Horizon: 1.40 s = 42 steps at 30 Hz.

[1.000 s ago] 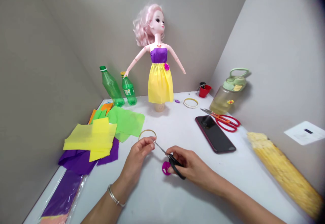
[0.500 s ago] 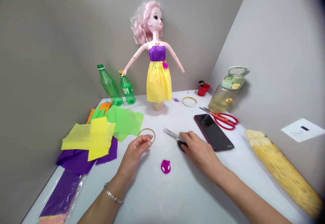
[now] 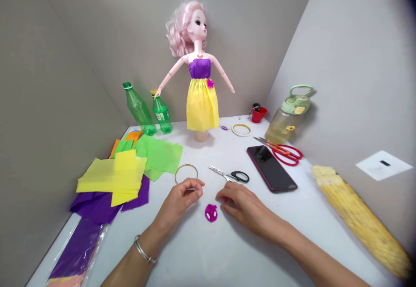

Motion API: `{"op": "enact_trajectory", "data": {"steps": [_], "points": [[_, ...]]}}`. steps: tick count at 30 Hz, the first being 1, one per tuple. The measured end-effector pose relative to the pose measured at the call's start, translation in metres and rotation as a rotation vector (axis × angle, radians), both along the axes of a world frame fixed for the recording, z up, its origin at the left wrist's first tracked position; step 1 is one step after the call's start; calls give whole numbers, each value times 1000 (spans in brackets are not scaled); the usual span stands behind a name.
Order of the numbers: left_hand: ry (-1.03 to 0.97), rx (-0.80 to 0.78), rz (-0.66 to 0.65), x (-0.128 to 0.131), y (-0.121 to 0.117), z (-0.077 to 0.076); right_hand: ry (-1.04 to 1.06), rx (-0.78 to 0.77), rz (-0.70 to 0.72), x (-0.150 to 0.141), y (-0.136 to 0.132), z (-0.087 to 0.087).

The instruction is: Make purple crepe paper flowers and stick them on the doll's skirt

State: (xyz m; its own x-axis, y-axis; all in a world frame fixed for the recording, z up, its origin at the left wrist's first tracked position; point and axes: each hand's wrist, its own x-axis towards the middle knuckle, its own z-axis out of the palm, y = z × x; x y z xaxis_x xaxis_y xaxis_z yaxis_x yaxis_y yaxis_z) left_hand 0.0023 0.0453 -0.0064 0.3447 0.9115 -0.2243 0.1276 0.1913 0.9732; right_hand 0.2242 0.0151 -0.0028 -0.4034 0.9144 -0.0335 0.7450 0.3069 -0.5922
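Gold hoop: gripped at lower rim by left hand. Right hand empty, relaxed, beside magenta paper rosette; scissors just beyond.

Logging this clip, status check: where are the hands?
Left hand on thin ring. Right hand empty, beside pink paper flower. Scissors lying just beyond, untouched.

Left hand loosely curled, right hand palm-down, fingers slightly spread.

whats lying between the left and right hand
In the head view, a small magenta paper flower lies between the left hand and the right hand.
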Motion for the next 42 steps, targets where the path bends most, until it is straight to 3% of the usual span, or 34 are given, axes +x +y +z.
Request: {"op": "enact_trajectory", "data": {"steps": [12,23,42], "points": [[30,11,-91,0,1,-3,1,139,59,-11,-1,-17],[78,83,-206,-2,2,-6,-41,176,105,-13,-2,-14],[129,-23,-275,-5,-2,1,-63,187,121,-17,-3,-14]]}}
